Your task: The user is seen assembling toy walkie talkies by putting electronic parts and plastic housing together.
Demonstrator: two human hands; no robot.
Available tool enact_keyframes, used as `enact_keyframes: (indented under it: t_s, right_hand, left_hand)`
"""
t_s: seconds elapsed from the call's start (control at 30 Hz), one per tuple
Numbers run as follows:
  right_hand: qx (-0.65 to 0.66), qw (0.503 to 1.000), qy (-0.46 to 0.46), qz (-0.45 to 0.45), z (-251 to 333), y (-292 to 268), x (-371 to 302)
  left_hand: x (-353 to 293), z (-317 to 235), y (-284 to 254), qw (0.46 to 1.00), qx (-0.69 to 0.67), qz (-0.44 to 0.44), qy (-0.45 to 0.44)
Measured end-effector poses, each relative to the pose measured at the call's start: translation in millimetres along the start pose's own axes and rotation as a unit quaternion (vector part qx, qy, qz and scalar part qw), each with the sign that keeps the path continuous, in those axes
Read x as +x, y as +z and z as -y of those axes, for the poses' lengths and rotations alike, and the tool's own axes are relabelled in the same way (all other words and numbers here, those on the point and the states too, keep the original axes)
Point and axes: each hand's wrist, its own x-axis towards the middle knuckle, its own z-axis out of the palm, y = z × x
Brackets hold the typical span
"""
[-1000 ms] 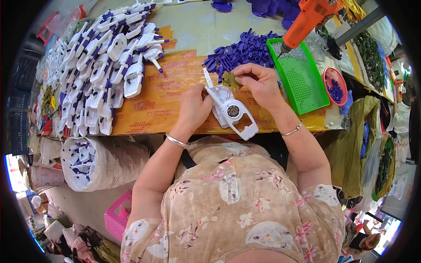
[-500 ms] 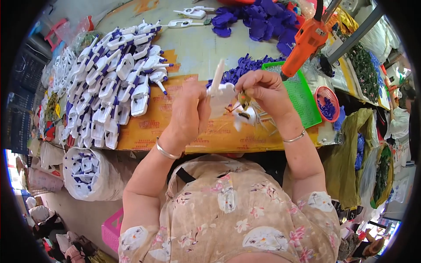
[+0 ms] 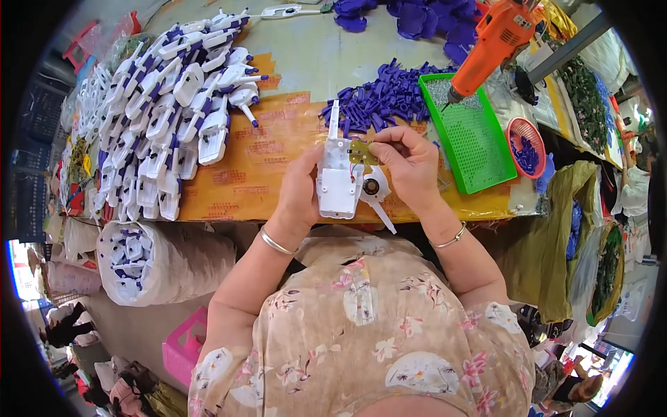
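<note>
Clamping the open shell (image 3: 338, 199): the left hand (image 3: 301, 186)! Pinching the board (image 3: 360, 152): the right hand (image 3: 408, 165)! Board seemingly not yet fitted, shell not yet closed.

The white housing (image 3: 337, 199) looks like smooth glossy plastic, the bracelets (image 3: 276, 243) polished metal, the floral top (image 3: 316, 313) matt cloth.

Pink plastic stool (image 3: 177, 356), filled white sack (image 3: 191, 257), orange power screwdriver (image 3: 499, 38), olive-green bag (image 3: 545, 254)
</note>
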Motion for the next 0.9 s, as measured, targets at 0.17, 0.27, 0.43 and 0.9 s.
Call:
enact_keyframes:
  t_s: [0.17,0.27,0.43,0.9]
  right_hand:
    - [-0.089,0.991,-0.097,-0.009,-15,0,-10]
    - [-0.128,0.985,-0.119,-0.015,-15,-1,-13]
    - [-0.111,0.979,-0.170,-0.026,-7,1,-18]
    - [0.159,0.982,-0.045,0.092,-6,0,-19]
  left_hand:
    - [-10,10,-1,0.990,-0.001,0.131,-0.048]
    - [-18,18,-1,0.996,0.029,0.085,-0.008]
    - [-20,16,-10,0.989,0.132,0.051,0.039]
    - [-20,14,-7,0.983,0.173,0.049,0.031]
